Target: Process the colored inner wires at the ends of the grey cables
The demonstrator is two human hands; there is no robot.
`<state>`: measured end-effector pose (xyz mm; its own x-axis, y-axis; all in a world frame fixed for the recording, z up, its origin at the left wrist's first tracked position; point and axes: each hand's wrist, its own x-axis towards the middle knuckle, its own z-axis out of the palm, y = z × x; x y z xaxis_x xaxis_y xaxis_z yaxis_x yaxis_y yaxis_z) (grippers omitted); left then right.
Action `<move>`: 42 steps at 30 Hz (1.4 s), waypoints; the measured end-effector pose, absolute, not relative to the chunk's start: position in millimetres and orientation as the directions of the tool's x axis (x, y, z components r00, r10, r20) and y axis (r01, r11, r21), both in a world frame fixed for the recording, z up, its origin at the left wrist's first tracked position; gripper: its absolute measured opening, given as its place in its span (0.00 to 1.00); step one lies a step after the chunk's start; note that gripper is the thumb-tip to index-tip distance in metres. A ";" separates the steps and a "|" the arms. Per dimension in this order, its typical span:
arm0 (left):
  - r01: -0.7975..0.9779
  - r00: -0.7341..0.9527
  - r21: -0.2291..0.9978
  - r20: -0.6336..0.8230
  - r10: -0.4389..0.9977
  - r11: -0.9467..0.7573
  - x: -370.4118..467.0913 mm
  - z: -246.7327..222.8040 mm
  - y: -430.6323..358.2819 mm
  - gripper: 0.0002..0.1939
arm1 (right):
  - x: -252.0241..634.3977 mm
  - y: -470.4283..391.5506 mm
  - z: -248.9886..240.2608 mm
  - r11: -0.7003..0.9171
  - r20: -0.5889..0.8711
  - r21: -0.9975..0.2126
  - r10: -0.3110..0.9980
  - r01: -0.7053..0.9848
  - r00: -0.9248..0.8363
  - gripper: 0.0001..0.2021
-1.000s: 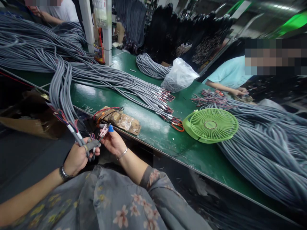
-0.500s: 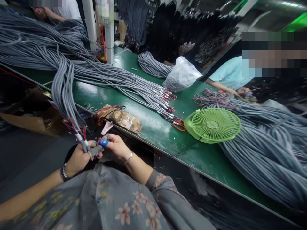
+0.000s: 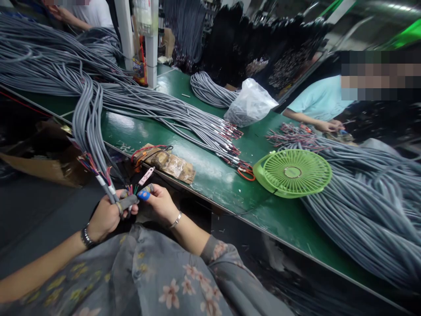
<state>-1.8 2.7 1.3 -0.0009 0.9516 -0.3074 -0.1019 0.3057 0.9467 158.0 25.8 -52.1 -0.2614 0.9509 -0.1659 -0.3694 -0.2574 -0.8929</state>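
My left hand (image 3: 108, 216) is closed around several grey cables (image 3: 110, 192), with tape on its wrapped finger. Two cable ends with white bands and loose coloured wires (image 3: 90, 163) stick out to its left. Between my hands, another fan of thin wires (image 3: 130, 189), red, purple and green, rises from a cable end in the left fingers. My right hand (image 3: 161, 202) pinches right beside these wires; a blue cover is on its thumb and grey tape on the forefinger. What lies inside that pinch is too small to see. A slim pale pink object (image 3: 146, 175) sits just beyond, by the table edge.
A long bundle of grey cables (image 3: 164, 112) lies across the green table (image 3: 210, 188). A taped board (image 3: 167, 163), orange-handled scissors (image 3: 246, 172), a green fan (image 3: 292, 172) and a plastic bag (image 3: 250, 103) are on it. Co-workers sit opposite (image 3: 315, 103). An open carton (image 3: 42, 166) stands lower left.
The cables in my left hand have tilted slightly leftward. The thin wires between my hands now spread apart, with green ones showing. The pink object shows more clearly. The right-side co-worker's hands have come together.
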 end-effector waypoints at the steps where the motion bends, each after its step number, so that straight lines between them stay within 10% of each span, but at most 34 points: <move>1: -0.107 -0.011 0.946 -0.308 0.951 0.306 -1.5 1.4 2.9 0.24 | 158.0 25.4 -53.5 -0.261 -0.167 -0.891 0.949 -0.371 -0.266 0.26; 14: -0.156 0.152 0.908 -0.366 0.918 0.388 -4.8 16.5 16.7 0.24 | 158.6 63.9 -51.8 -0.421 -0.242 -0.763 0.890 -0.490 -0.387 0.28; 21: -0.123 0.207 0.910 -0.366 0.907 0.395 -3.4 11.2 22.7 0.25 | 147.5 61.1 -67.1 -0.157 -0.168 -0.884 0.986 -0.440 -0.014 0.29; 42: -0.116 0.122 0.908 -0.390 0.913 0.403 -2.0 6.0 22.1 0.23 | 141.0 65.4 -53.3 -0.366 -0.323 -0.614 0.925 -0.700 -0.200 0.23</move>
